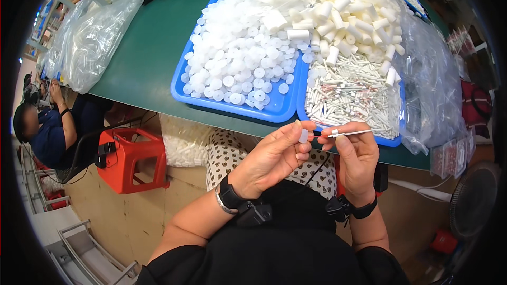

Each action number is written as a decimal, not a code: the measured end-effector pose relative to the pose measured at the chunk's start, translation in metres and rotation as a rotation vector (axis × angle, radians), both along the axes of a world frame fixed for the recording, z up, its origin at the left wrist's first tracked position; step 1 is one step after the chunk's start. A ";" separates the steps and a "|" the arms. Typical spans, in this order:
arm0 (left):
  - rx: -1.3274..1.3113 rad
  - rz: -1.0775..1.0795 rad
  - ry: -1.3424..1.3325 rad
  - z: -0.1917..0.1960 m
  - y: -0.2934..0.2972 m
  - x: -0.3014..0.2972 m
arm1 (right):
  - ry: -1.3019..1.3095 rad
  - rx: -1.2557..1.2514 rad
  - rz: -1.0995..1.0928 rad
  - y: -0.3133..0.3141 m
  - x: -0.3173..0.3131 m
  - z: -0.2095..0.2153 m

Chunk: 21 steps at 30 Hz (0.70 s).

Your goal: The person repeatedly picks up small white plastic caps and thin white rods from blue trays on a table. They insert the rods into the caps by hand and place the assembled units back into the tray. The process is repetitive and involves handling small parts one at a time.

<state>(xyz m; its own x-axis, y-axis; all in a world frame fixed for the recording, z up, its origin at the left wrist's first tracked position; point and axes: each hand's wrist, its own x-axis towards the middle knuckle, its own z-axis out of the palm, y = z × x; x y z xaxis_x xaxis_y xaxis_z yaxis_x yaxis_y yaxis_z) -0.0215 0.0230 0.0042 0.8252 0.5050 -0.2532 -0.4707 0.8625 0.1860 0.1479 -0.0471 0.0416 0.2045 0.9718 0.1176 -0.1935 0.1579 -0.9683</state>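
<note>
The left hand (274,155) was raised in front of the body, just below the near edge of the green counter (153,47). It pinched a small white cap (303,135) between thumb and fingertips, the remaining fingers curled loosely. The right hand (356,155) was raised beside it, the two hands near but not touching. It gripped a thin white stick (351,133) between thumb and forefinger.

The stick lay roughly level, its long axis running left to right. Its left end pointed toward the cap, with a narrow gap between them. The cap lay directly left of that end, at about the same height. Whether the cap's open side faced the stick could not be told.

Both hands were closed on their parts; neither was free.

On the counter, just beyond the hands, stood two blue trays side by side. The left tray (232,110) was heaped with round white caps. The right tray (388,141) held a layer of thin white sticks, with short white tubes (348,21) piled over its far half. Clear plastic bags (95,31) of further white parts lay at the counter's left end. A red stool (129,158) stood on the floor below. Another seated person (47,126) worked at far left.
</note>
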 end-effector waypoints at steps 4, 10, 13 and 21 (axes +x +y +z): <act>-0.054 0.017 -0.030 -0.004 -0.002 0.002 | -0.078 -0.011 -0.012 -0.002 -0.001 -0.003; -0.034 0.020 -0.016 -0.003 -0.003 0.003 | -0.218 0.022 -0.050 -0.002 -0.004 -0.007; 0.044 0.022 0.047 0.001 -0.004 0.002 | -0.527 0.136 -0.062 0.002 -0.002 -0.005; -0.010 0.051 0.046 -0.011 -0.008 0.005 | -0.893 0.158 -0.127 0.006 -0.001 0.006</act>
